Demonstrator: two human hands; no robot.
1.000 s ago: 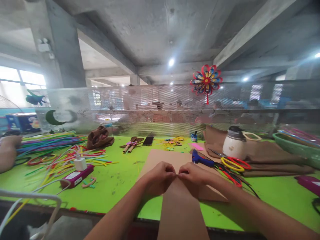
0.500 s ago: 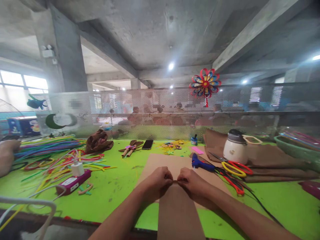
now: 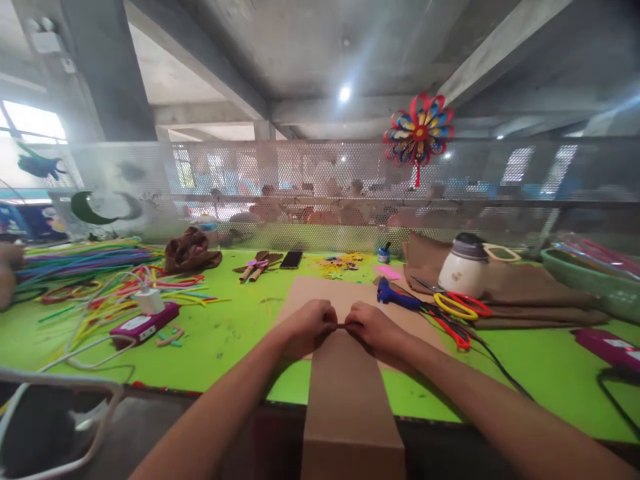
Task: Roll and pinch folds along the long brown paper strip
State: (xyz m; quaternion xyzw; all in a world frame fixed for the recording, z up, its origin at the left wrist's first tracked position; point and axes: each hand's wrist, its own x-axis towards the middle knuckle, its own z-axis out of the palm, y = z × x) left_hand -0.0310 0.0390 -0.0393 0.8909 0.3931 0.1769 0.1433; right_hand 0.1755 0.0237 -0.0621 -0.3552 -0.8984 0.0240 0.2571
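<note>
Pinched between my fingertips is the far end of a long brown paper strip (image 3: pixel 347 387); a narrow roll or fold shows along that end. My left hand (image 3: pixel 311 321) grips its left corner and my right hand (image 3: pixel 373 325) its right corner, both closed, close together. The strip runs back towards me and hangs over the table's front edge, with a bend low down. Under my hands lies a flat tan board (image 3: pixel 305 293). A blue glue gun (image 3: pixel 397 295) rests by the board's right side, beside scissors with yellow and red handles (image 3: pixel 457 307).
Folded brown sheets (image 3: pixel 535 300) and a cream jug (image 3: pixel 463 270) stand right. Leftwards lie a purple power strip (image 3: pixel 145 325), coloured pipe cleaners (image 3: pixel 95 260) and a crumpled brown bundle (image 3: pixel 190 252). A phone (image 3: pixel 291 260) lies behind the board. Another person's hand (image 3: pixel 7 273) shows far left.
The view has tipped downward, so more of the strip and the table's front edge shows. My hands keep their pinch at the strip's end, where the thin rolled edge shows more clearly.
</note>
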